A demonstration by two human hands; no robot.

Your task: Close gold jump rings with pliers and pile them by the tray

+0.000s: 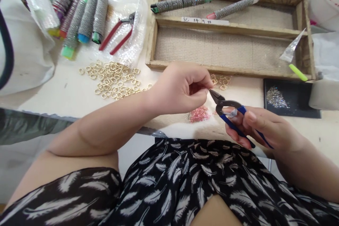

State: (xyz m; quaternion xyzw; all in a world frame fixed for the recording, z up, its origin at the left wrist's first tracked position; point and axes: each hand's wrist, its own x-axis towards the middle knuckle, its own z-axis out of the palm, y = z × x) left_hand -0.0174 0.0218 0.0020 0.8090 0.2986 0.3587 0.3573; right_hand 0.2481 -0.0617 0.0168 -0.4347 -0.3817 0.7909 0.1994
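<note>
My right hand (261, 125) is closed round the blue handles of a pair of pliers (233, 107), whose dark jaws point up and left. Just at the jaw tips, my left hand (182, 88) pinches with thumb and forefinger; something tiny and gold-coloured seems to be between them, too small to name. Below the left fingertips lies a small heap of pink beads (199, 114). Gold rings (115, 79) are spread on the table left of my left wrist, and more gold rings (221, 81) lie behind the plier tips.
A wooden mesh tray (231, 69) with wire-wrapped sticks spans the back. Several wire-wound tubes (87, 17) and red-handled cutters (119, 33) lie on bubble wrap at the left. At the right is a black tray (302, 107) with glittering beads (275, 97).
</note>
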